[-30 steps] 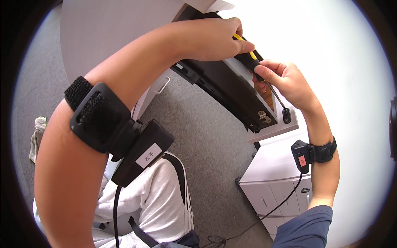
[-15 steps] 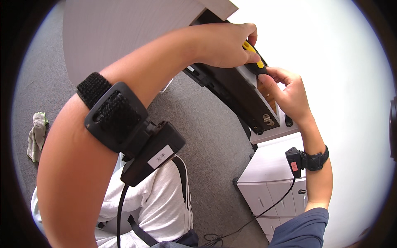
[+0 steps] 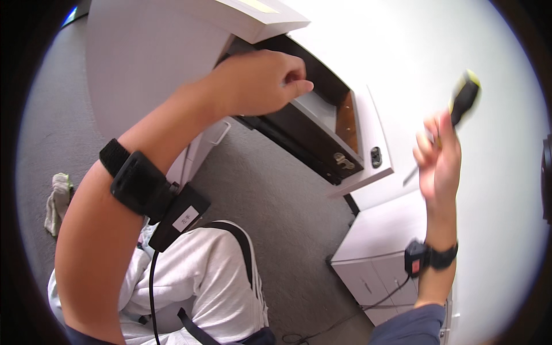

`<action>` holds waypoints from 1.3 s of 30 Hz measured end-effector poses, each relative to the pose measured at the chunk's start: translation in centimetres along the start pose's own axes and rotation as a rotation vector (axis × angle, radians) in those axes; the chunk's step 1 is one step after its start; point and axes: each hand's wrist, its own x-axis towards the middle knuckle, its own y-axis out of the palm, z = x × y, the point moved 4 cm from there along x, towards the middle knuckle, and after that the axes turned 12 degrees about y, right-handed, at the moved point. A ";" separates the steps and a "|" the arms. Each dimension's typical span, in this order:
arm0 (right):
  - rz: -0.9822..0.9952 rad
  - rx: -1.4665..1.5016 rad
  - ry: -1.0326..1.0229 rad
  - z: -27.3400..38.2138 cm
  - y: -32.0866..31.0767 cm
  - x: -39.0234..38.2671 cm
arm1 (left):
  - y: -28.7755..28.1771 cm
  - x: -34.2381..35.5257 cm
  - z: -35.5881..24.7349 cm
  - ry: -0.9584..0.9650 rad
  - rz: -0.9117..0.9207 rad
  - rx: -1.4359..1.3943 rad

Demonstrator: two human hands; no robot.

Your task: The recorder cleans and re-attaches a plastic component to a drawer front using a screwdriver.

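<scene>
My right hand (image 3: 440, 152), raised on the right in front of the white wall, is closed round a screwdriver (image 3: 464, 99). Its black and yellow handle points up and its thin shaft slants down to the left; both are slightly blurred. My left hand (image 3: 261, 83) hovers over a black box (image 3: 310, 135), with fingers curled and thumb pressed toward them. Whatever lies between those fingers, if anything, cannot be made out. The box is open at the top, brown on part of its inside, and has a metal latch (image 3: 344, 161) near its right end.
The box rests by a pale board with a black oval fitting (image 3: 376, 157). A light wood panel (image 3: 149, 52) stands at upper left. A white drawer cabinet (image 3: 376, 253) is at lower right, with a cable (image 3: 374, 307) beside it. A glove-like cloth (image 3: 58, 201) lies on the grey carpet.
The screwdriver, earlier in my left hand at the box with my right fingers at its end, is now in my right hand, lifted away to the right. My left hand has moved left and down.
</scene>
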 end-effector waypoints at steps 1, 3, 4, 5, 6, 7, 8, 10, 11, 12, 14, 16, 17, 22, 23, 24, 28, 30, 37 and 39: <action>-0.004 0.073 0.051 -2.2 -1.6 -1.7 | -1.0 -0.7 -1.1 0.261 -0.156 0.016; -0.076 0.150 0.215 -6.7 -4.7 -5.9 | -2.5 -3.9 -2.5 0.555 -0.260 0.047; -0.024 0.167 0.272 -8.9 -5.6 -8.3 | -3.3 -6.1 -2.7 0.650 -0.185 0.023; 0.134 0.136 0.317 -10.8 -5.5 -10.9 | -4.2 -8.7 -2.1 0.676 -0.053 -0.010; 0.295 0.094 0.381 -12.6 -5.3 -13.4 | -5.8 -11.6 -1.1 0.620 0.121 -0.051; 0.270 0.327 0.627 -15.2 -5.0 -15.7 | -7.1 -14.7 1.0 0.361 0.234 0.005; 0.288 0.275 0.733 -16.9 -4.7 -17.7 | -8.4 -18.1 3.1 0.195 0.261 0.060; 0.468 0.122 0.941 -19.6 -2.2 -21.2 | -11.1 -25.1 9.2 -0.276 0.372 0.211; 0.643 0.238 0.993 -21.5 -0.8 -21.8 | -11.2 -28.4 12.2 -0.428 0.436 0.330; 0.765 0.167 1.030 -22.1 1.2 -22.3 | -12.6 -32.2 15.3 -0.787 0.541 0.437; 0.961 0.169 1.079 -24.0 4.4 -22.9 | -12.2 -38.4 18.9 -0.973 0.643 0.471; 1.069 0.219 1.134 -25.0 7.2 -23.1 | -10.2 -42.5 21.5 -1.048 0.653 0.424; 1.053 0.346 1.139 -25.2 8.4 -23.3 | -8.9 -44.2 22.2 -1.116 0.559 0.316; 0.853 0.559 1.223 -25.8 11.1 -24.1 | -2.2 -46.6 24.9 -1.078 0.326 0.372; 0.821 0.521 1.221 -25.9 11.2 -24.3 | -1.3 -46.6 25.2 -1.055 0.340 0.421; 0.809 0.439 1.226 -26.0 11.3 -24.5 | -0.8 -46.3 25.5 -1.011 0.343 0.482; 0.839 0.354 1.295 -26.4 11.9 -25.1 | -0.3 -45.9 26.3 -1.100 0.256 0.430; 0.890 0.359 1.313 -26.6 12.5 -25.4 | -0.7 -45.3 26.2 -1.231 0.183 0.273; 0.804 0.484 1.273 -27.2 12.8 -25.4 | -3.7 -35.6 18.1 -0.997 -0.308 -1.059; 0.698 0.461 1.256 -27.4 12.2 -25.0 | -5.0 -32.6 15.1 -0.974 -0.273 -1.075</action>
